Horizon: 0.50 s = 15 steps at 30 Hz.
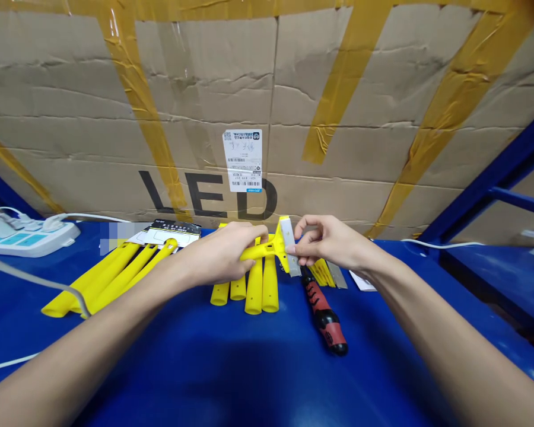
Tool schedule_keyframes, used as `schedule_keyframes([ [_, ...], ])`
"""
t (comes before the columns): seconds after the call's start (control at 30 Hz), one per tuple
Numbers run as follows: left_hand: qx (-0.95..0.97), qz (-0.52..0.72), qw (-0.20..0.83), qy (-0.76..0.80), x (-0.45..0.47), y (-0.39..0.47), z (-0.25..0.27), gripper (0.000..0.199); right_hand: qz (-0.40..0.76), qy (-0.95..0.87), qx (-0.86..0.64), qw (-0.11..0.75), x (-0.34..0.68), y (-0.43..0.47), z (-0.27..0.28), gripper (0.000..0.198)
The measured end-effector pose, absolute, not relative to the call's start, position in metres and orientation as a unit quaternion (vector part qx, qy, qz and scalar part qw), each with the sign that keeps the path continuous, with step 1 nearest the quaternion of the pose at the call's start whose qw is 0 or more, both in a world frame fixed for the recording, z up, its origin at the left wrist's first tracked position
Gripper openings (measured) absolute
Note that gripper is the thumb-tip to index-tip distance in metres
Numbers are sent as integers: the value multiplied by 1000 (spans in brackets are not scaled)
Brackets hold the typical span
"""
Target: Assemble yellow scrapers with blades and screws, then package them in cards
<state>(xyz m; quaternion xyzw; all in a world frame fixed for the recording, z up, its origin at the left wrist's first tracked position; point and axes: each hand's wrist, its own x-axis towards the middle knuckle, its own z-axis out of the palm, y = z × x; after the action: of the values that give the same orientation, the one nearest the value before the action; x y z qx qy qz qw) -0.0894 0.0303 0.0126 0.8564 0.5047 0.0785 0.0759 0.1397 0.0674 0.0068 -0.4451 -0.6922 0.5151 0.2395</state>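
My left hand (225, 252) is closed around the handle of a yellow scraper (257, 251), held above the blue table. Its wide head, with a metal blade plate (292, 246) along it, points right. My right hand (323, 240) is closed in a pinch, fingertips against the plate; anything small between them is hidden. Below and behind the scraper lie several yellow tubular handles (254, 290). A red-and-black screwdriver (323, 308) rests just under my right hand, its tip hidden. Beyond it are a few yellow pieces (321, 273) and a metal plate (337, 274).
More yellow scraper handles (115, 276) lie at the left by black-and-white printed cards (173, 231). A white power strip (31, 237) with cables sits far left. The large taped cardboard box (231, 77) walls off the back of the blue table (249, 373). Blue metal framing (480, 184) stands right.
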Motion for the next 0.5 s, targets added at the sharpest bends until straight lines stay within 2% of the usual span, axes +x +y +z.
schedule_keyframes([
  [0.3,843,67,135,516,-93,30,23,32,547,-696,-407,225,140,66,6,23],
  [0.5,851,71,130,503,-95,29,24,35,557,-677,-420,236,139,65,9,24],
])
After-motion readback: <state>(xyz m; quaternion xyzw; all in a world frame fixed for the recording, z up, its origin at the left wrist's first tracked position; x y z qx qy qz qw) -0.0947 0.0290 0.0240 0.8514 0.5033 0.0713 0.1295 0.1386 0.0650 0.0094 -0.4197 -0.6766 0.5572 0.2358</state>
